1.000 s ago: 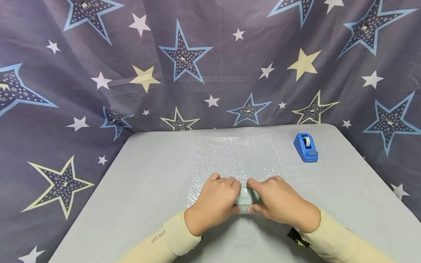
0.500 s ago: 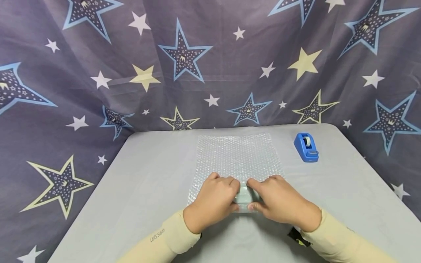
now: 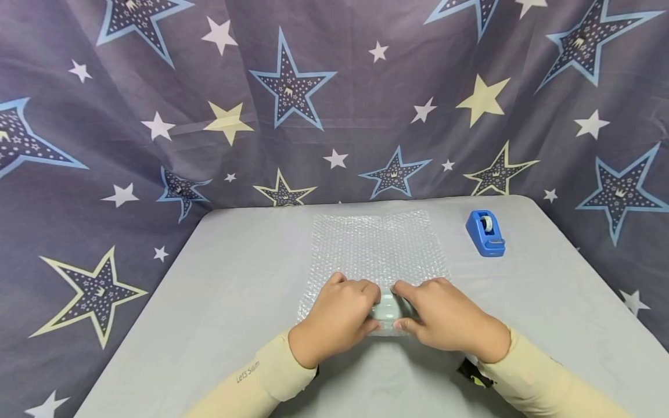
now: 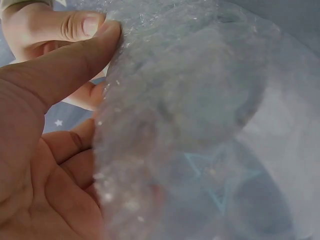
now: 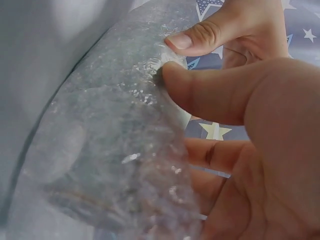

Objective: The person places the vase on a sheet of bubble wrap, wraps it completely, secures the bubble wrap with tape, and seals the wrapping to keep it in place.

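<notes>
A sheet of clear bubble wrap (image 3: pixel 376 244) lies on the table, its near end folded up over a smooth pale green object (image 3: pixel 387 307). The object's kind is hidden by the hands and the wrap. My left hand (image 3: pixel 338 313) grips the left side of this bundle, thumb on the near side and curled fingers over the far side. On the right side my right hand (image 3: pixel 444 316) grips it the same way. Both wrist views show the thumbs close together on the wrap's edge, with pale green showing dimly through the bubble wrap (image 4: pixel 165 65) (image 5: pixel 115 125).
A blue tape dispenser (image 3: pixel 485 233) with a roll in it stands at the back right of the grey-covered table (image 3: pixel 235 278). Behind the table hangs a dark curtain (image 3: pixel 334 104) with stars. A black and yellow piece (image 3: pixel 474 373) shows beside the right sleeve.
</notes>
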A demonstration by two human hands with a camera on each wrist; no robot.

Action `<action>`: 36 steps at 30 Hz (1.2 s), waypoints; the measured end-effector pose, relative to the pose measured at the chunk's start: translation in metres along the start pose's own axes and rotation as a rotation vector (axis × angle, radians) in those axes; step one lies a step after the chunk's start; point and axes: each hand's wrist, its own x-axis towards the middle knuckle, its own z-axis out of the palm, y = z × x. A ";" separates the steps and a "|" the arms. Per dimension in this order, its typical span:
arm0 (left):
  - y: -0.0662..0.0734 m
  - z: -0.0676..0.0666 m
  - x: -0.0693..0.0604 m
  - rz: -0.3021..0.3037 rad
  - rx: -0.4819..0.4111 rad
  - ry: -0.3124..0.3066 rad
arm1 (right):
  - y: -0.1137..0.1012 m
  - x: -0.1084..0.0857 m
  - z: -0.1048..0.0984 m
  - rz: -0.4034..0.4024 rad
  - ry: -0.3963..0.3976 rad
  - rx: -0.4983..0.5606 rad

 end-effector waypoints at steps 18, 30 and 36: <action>-0.002 0.002 0.000 0.003 -0.042 0.018 | 0.002 0.002 0.002 -0.009 0.013 -0.055; -0.005 0.006 0.002 0.008 -0.084 0.041 | 0.000 0.001 0.002 -0.004 0.006 -0.088; -0.006 0.008 0.002 0.003 -0.095 0.047 | 0.001 0.001 0.000 0.017 -0.028 -0.051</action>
